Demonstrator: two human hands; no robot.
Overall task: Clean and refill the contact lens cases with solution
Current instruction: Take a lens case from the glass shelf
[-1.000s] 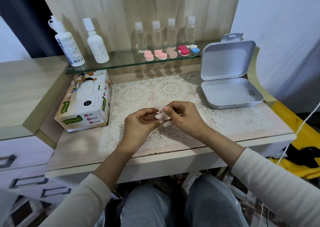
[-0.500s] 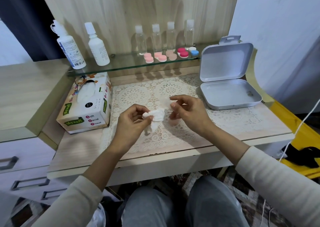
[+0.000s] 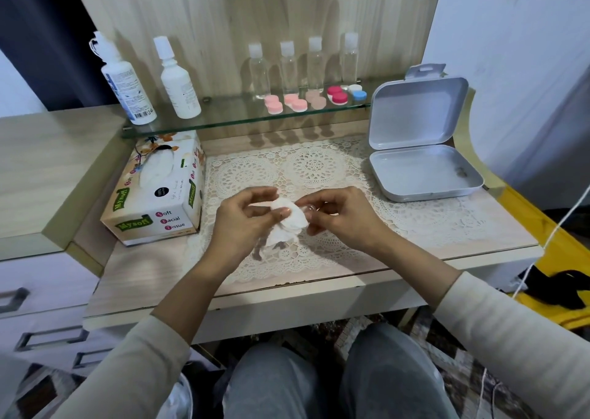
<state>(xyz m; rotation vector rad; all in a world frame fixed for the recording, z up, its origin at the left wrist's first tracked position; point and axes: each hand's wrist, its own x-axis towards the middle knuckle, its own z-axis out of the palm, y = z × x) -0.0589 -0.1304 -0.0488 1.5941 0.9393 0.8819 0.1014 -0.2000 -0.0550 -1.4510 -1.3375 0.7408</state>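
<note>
over the lace mat [image 3: 319, 166], at the middle of the desk, the person's left hand [image 3: 242, 227] pinches a crumpled tissue [image 3: 289, 222] between thumb and fingers, with a loose tail hanging toward the mat. the right hand [image 3: 343, 217] pinches a small clear piece [image 3: 309, 209] with thumb and fingertips, held right against the tissue. it is judged to be part of a lens case, though its exact shape is too small to make out. step in hand, as judged: wiping that piece. handling note: the piece looks light and rigid and is likely slick when wet, so it is best taken by the rim with fingertips, leaving the cup free for the tissue. the tissue is soft and will shred if soaked. the other lens cases [image 3: 300, 104], pink, red and blue-white, sit capped on the glass shelf [image 3: 223, 120] before four clear bottles [image 3: 289, 67], well apart from two white solution bottles [image 3: 180, 90] at its left end. a tissue box [image 3: 153, 201] lies left of the mat, and an open white box [image 3: 421, 169] lies to its right.
</note>
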